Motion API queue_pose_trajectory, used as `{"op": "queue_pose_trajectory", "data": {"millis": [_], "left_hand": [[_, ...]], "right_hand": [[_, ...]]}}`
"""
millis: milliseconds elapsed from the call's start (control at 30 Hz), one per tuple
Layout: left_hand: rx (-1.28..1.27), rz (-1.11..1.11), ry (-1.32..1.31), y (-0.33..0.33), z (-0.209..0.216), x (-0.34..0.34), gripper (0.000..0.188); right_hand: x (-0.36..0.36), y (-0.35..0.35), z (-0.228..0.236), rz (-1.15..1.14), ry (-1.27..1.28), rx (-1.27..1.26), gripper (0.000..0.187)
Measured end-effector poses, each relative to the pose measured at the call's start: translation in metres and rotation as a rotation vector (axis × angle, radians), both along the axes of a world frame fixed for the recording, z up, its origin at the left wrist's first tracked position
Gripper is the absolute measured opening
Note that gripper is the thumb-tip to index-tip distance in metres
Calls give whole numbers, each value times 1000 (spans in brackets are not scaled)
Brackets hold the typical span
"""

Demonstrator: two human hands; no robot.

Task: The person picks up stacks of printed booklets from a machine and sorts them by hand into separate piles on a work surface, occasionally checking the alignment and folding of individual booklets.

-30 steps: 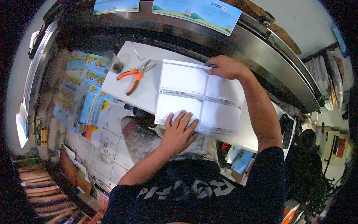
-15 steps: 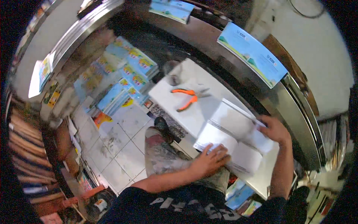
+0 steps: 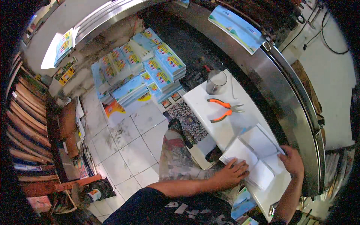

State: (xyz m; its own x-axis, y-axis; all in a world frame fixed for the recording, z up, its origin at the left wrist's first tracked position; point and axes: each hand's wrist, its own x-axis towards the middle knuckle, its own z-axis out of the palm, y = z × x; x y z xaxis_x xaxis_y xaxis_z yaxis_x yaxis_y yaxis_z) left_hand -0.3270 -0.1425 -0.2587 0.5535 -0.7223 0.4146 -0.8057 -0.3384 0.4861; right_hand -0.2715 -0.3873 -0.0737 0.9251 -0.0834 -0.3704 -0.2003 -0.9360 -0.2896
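Observation:
An open booklet with white pages [image 3: 258, 155] lies on the near part of a narrow white bench [image 3: 210, 116]. My left hand [image 3: 234, 173] rests flat on its near-left page, fingers spread. At the right edge, my right hand [image 3: 291, 159] has its fingers closed on the booklet's pages, some of which stand raised in the middle. Beyond the booklet lie pliers with orange handles [image 3: 220, 110], jaws pointing right. A clear glass [image 3: 216, 82] stands at the bench's far end, with a thin metal rod [image 3: 233, 88] beside it.
Stacks of blue printed booklets [image 3: 146, 67] sit on the tiled floor [image 3: 127, 157] at the far left. A long metal rail [image 3: 292, 97] borders the bench on the right, with a blue printed sheet [image 3: 235, 28] on it. Shelved stacks [image 3: 30, 123] line the left side.
The view has shifted, so the bench and floor stacks appear further right. My right hand still holds the page edge, and pages in the booklet's middle now stand raised.

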Motion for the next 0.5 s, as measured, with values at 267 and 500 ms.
{"op": "queue_pose_trajectory", "data": {"millis": [267, 500], "left_hand": [[7, 16, -13, -4, -6, -2, 50], [-83, 25, 29, 4, 0, -10, 56]], "right_hand": [[-7, -2, 3, 13, -13, 6, 35], [7, -30, 67, -545, -293, -374, 35]]}}
